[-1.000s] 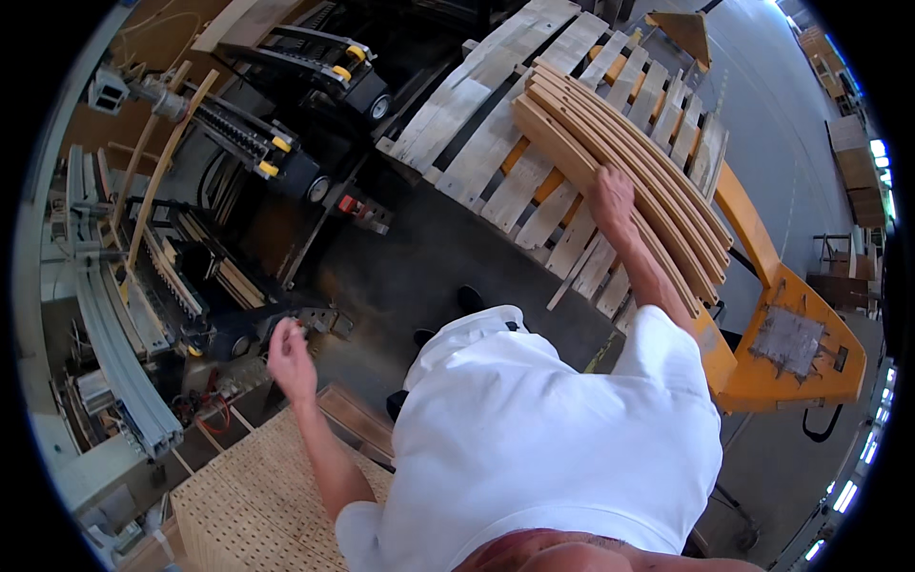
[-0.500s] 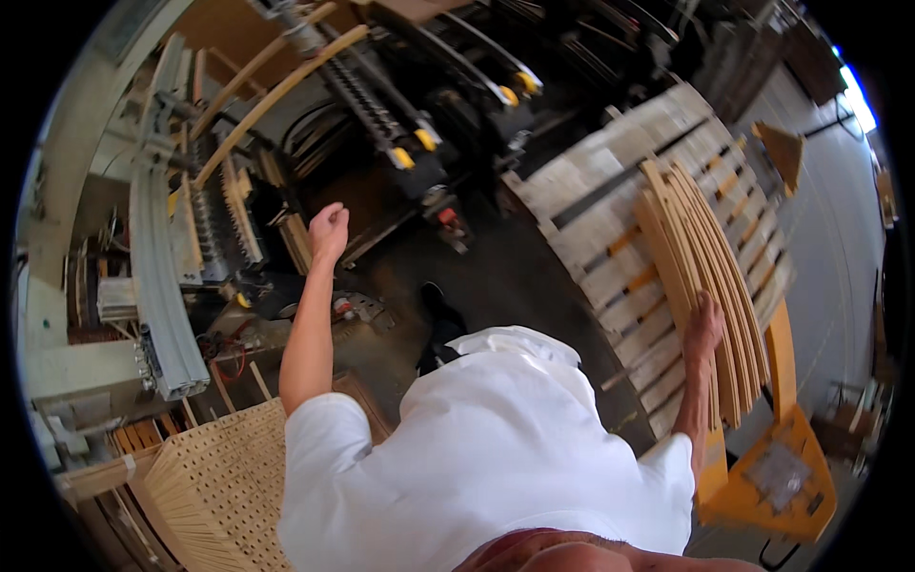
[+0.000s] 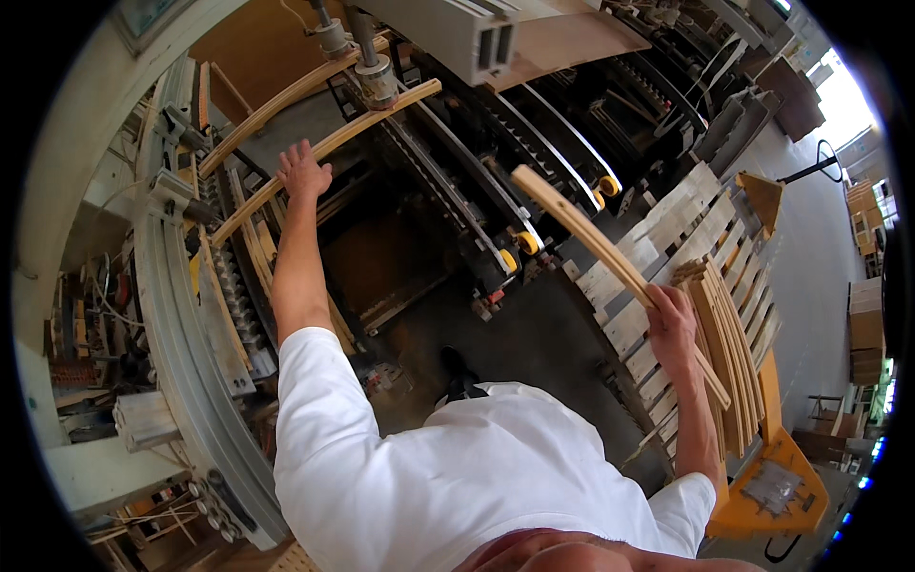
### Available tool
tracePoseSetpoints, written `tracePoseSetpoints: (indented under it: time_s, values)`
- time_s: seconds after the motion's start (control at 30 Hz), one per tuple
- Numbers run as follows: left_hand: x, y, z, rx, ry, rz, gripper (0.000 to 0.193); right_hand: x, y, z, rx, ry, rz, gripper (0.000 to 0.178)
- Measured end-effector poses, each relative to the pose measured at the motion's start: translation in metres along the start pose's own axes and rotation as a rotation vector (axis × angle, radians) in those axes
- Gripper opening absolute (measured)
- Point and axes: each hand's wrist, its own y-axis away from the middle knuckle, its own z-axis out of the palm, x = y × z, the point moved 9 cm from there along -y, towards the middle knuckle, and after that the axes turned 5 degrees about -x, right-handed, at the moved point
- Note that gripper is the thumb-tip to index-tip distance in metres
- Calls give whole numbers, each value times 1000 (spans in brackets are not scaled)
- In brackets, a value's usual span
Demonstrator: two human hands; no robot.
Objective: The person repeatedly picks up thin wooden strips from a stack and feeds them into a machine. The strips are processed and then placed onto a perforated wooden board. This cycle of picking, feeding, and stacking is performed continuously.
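Note:
In my right hand (image 3: 671, 329) is a curved wooden slat (image 3: 591, 236), gripped near its middle. It slants across, its far end pointing up and left over the floor, its near end over the pallet. Beside that hand lies a stack of similar curved slats (image 3: 732, 353). My left hand (image 3: 303, 173) reaches forward with its fingers apart, at a curved wooden piece (image 3: 381, 112) set in the machine; whether it touches the wood I cannot tell. A second curved piece (image 3: 276, 103) lies farther back, under the machine's metal cylinders (image 3: 376, 84).
The wooden pallet (image 3: 624, 329) stands at right on a yellow pallet truck (image 3: 777, 481). Black machine rails (image 3: 477, 224) with yellow end wheels (image 3: 508, 259) jut toward me. A curved grey metal beam (image 3: 162, 324) runs along the left.
My right hand has lifted one slat off the stack and swung it toward the machine. My left hand has moved forward to the curved piece and opened from a closed shape.

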Motion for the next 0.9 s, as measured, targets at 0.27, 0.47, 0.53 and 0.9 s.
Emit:
tracePoseSetpoints:
  time_s: [0.27, 0.47, 0.53, 0.9]
  values:
    - [43, 119, -4, 65, 460, 419, 27, -125, -158, 74, -169, -72, -420, 35]
    - [62, 308, -1, -200, 652, 313, 30, -254, -255, 201, -314, -146, -801, 38]
    - [61, 350, -1, -270, 732, 233, 33, -304, -281, 244, -303, -174, -940, 40]
    - [0, 509, -37, -53, 808, -429, 39, -432, -389, 379, 8, 58, -956, 17]
